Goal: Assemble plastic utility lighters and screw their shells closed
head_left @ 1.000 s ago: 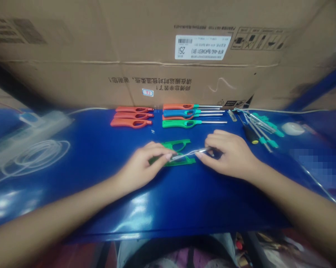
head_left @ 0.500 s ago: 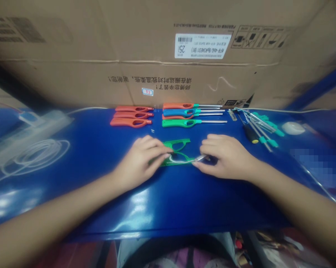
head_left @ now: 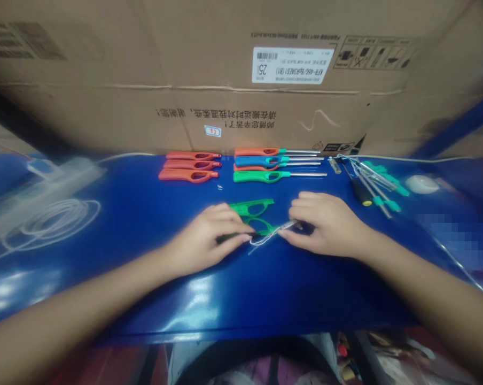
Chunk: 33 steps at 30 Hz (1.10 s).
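Two green lighter shell halves (head_left: 252, 207) lie side by side on the blue table (head_left: 241, 289). My left hand (head_left: 207, 238) is closed, pinching the left end of the nearer half. My right hand (head_left: 325, 222) is closed on a thin metal tube (head_left: 286, 225) with a white wire (head_left: 261, 239) trailing from it. The wire loops over the nearer half, between my two hands.
Three orange shell halves (head_left: 189, 164) and several finished lighters (head_left: 271, 164) lie in rows at the back. Metal tubes with teal ends and a screwdriver (head_left: 372, 184) sit at the right. A white coiled cable (head_left: 53, 222) lies left. A large cardboard box (head_left: 241, 75) stands behind.
The wire has slid down from across the nearer green half to its lower right edge. My left hand has shifted slightly towards me. My right hand has stayed almost in place.
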Motion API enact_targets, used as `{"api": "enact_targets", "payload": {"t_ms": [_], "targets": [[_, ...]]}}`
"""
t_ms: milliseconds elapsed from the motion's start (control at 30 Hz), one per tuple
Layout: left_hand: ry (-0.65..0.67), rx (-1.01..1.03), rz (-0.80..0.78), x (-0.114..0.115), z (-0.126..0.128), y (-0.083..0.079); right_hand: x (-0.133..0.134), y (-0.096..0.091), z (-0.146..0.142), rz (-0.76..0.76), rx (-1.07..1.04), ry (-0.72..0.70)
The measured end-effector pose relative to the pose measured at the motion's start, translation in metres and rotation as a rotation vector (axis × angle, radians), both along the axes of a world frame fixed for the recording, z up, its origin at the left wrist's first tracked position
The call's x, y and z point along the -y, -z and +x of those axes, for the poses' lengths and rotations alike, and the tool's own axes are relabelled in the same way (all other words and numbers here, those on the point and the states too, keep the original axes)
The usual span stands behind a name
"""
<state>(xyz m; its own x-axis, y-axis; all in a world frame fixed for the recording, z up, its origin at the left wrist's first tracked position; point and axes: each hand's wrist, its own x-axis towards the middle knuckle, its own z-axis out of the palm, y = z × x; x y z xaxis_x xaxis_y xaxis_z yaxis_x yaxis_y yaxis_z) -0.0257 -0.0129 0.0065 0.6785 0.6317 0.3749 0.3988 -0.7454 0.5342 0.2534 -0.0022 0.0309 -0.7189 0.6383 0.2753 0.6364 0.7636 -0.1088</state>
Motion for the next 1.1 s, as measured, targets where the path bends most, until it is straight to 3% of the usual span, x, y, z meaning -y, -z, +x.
{"api": "enact_targets", "payload": {"t_ms": [500, 833, 1100], "targets": [[-0.07, -0.044, 0.107, 0.001, -0.002, 0.002, 0.002, 0.002, 0.0, 0.011, 0.091, -0.126], [-0.163, -0.121, 0.24, -0.008, -0.005, 0.008, -0.004, 0.01, -0.004, -0.068, 0.127, 0.099], [-0.157, -0.132, 0.152, -0.005, -0.004, 0.012, -0.002, 0.011, -0.007, -0.209, 0.153, 0.244]]}}
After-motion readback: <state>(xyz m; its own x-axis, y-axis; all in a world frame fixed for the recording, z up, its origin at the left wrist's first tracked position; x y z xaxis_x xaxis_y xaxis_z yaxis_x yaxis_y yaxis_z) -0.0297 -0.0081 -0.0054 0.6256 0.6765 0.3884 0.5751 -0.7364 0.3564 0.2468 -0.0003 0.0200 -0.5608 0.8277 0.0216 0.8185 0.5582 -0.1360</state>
